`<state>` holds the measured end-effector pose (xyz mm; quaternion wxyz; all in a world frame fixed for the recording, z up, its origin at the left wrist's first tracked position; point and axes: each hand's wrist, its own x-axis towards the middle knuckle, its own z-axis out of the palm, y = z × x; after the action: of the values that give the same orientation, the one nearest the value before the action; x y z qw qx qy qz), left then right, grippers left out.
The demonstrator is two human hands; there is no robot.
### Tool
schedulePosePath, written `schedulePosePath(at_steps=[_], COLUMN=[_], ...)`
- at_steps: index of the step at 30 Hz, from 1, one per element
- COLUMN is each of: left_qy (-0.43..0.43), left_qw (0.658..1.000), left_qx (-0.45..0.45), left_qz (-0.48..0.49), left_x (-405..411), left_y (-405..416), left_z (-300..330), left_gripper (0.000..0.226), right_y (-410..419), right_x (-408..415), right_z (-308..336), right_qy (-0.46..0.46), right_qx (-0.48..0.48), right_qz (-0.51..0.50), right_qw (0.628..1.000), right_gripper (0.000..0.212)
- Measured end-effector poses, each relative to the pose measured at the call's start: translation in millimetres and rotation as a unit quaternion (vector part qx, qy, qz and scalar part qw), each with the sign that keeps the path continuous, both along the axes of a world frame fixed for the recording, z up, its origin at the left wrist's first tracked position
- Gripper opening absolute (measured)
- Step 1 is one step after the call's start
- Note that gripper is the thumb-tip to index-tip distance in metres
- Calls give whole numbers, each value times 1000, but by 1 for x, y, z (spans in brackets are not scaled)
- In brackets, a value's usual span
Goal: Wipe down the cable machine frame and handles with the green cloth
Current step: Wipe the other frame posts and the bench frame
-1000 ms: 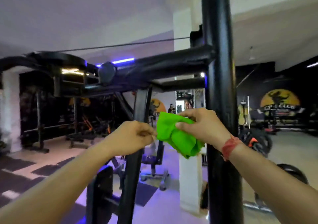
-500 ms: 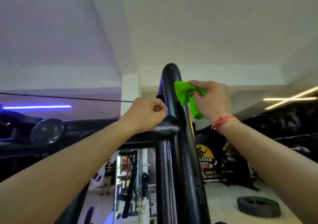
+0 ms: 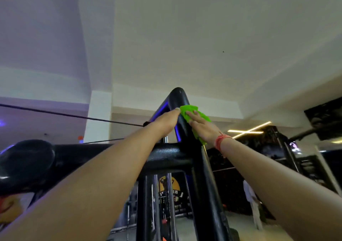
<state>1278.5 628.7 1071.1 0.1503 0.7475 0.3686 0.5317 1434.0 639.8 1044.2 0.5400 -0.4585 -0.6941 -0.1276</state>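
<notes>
While right hand (image 3: 203,127) presses green cloth (image 3: 188,111), upright's (image 3: 182,127) rounded top clears ceiling.

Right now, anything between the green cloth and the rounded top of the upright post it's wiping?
Nothing visible. The right hand presses the green cloth flat against the upright post, just below its rounded top; bare black tube lies between. The left hand touches the post's other side, fingertips level with the cloth's upper edge, not above it.

Right hand (image 3: 203,127) presses a bright green cloth (image 3: 192,114) flat against a black metal upright post (image 3: 187,129); left hand (image 3: 165,122) rests just left, fingertips touching the post.
</notes>
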Motion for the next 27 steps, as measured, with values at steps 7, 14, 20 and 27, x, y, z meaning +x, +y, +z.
schedulePosePath(at_steps=[7,14,20,27], left_qy=[-71,-71,-87,-82], left_qw=[993,985,985,984], left_qx=[9,24,62,82], left_qz=[-98,-153,-138,-135], left_x=[19,22,27,23], left_y=[19,41,81,72], left_z=[15,36,59,62], left_gripper=[69,39,67,59], right_y=[27,52,68,78], right_x=[8,14,21,23], right_z=[20,78,89,119], right_qy=[20,-34,-11,-97], right_qx=[29,42,89,119], right_qz=[3,-19,57,-29], right_qw=[999,998,994,988], right_gripper=[52,57,47,50])
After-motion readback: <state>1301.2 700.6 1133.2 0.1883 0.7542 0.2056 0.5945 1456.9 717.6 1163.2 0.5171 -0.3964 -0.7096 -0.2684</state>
